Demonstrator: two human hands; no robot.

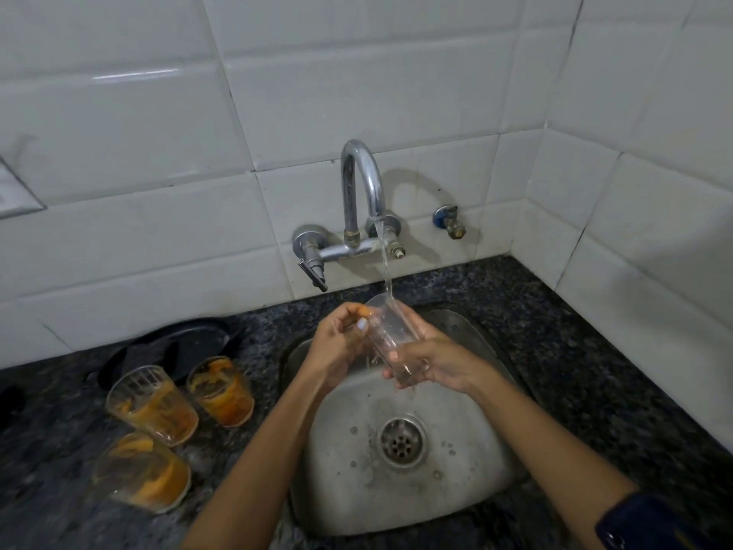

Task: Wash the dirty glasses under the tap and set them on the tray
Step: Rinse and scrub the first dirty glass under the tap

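Observation:
A clear glass [390, 331] is tilted under the running tap [363, 180], its mouth catching the stream. My right hand [432, 361] grips its base from the right. My left hand [341, 343] holds its upper side, fingers by the rim with orange residue on them. Both hands hover over the steel sink [357, 490]. Three dirty glasses smeared with orange stand on the counter to the left: one at the back [221, 393], one in the middle [152, 406], one nearest me [142, 472]. A dark round tray [190, 343] lies behind them.
The dark speckled counter [575, 351] wraps around the sink, with white tiled walls behind and to the right. A small valve [450, 221] sticks out of the wall right of the tap. The tap lever [313, 271] points down at the left.

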